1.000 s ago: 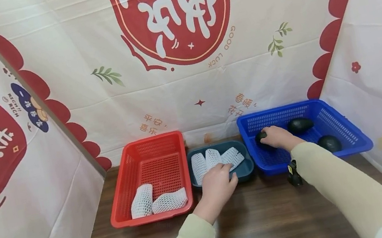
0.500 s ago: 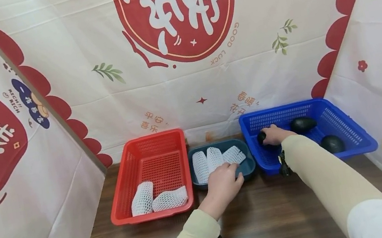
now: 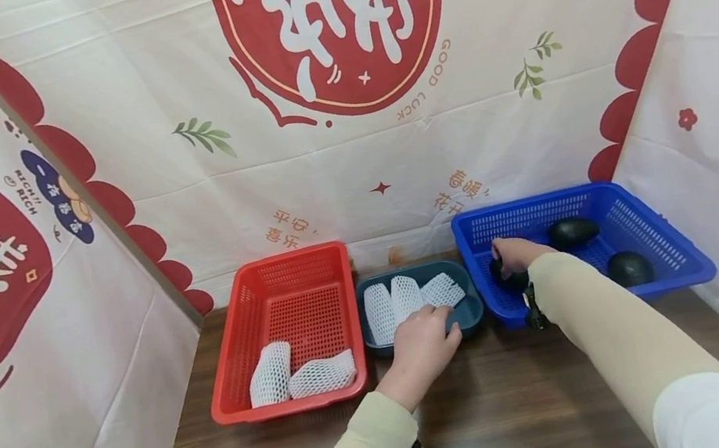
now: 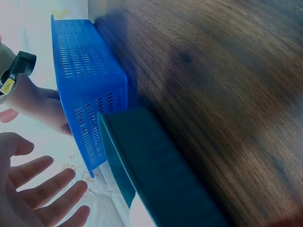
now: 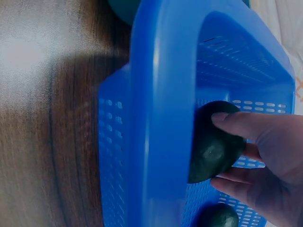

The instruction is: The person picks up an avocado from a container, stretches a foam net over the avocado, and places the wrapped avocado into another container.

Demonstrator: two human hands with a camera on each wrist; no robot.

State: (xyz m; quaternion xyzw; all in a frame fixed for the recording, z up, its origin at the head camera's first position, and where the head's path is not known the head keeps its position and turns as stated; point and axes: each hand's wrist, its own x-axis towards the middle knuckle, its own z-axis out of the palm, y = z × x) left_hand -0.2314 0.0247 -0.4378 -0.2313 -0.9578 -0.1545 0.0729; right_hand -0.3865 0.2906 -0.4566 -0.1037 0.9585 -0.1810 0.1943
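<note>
My right hand (image 3: 521, 253) reaches into the blue basket (image 3: 661, 237) and grips a dark green avocado (image 5: 213, 146), its thumb lying over the fruit in the right wrist view. Two more avocados lie in that basket, one avocado (image 3: 573, 231) at the back and another avocado (image 3: 629, 267) at the right. Over the front of a teal tray (image 3: 471, 316) hovers my left hand (image 3: 422, 344), fingers spread and nothing held, as the left wrist view shows. Inside the tray are three white foam net sleeves (image 3: 378, 313), partly hidden by that hand.
At the left stands a red basket (image 3: 303, 313) holding two white foam-netted pieces (image 3: 270, 373); whether they have anything inside cannot be told. All three containers stand side by side on a brown wooden table (image 3: 497, 407). Printed cloth (image 3: 349, 162) hangs behind them and along both sides.
My right hand has turned within the blue basket, and the avocado in its grip has shifted slightly nearer to me. The left hand stays over the teal tray, and the head view shifts slightly.
</note>
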